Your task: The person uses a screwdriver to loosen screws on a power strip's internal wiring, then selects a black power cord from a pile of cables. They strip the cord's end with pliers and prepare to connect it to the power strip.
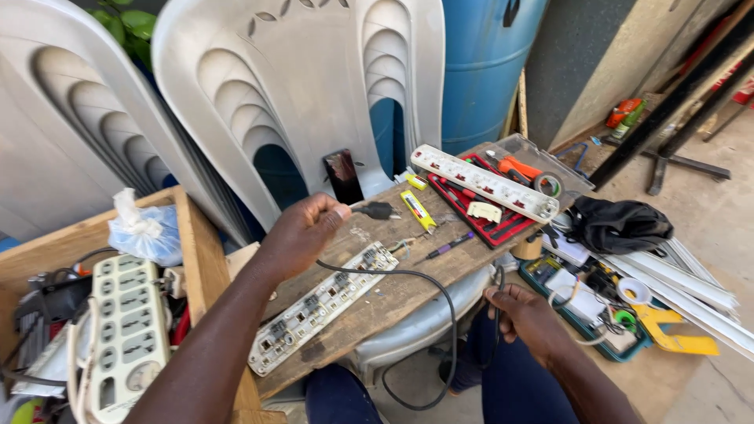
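My left hand (301, 232) is raised over a wooden plank (393, 294) and pinches a black cable just behind its black plug (377, 210). The black cable (440, 314) loops down off the plank's edge and back up to my right hand (525, 314), which grips it beside my knee. Under my left hand an opened power strip base (322, 306) lies on the plank with its metal contacts exposed. Its white cover (484, 182) rests farther right across a red tool tray (491, 216). A yellow utility knife (418, 210) and a small screwdriver (448, 246) lie between them.
Stacked white plastic chairs (259, 86) and a blue barrel (483, 63) stand behind the plank. A wooden crate (200, 251) at left holds another white power strip (126, 330) and a plastic bag. On the right floor: a tray of parts, tape rolls, white trunking strips (691, 290), a black cloth.
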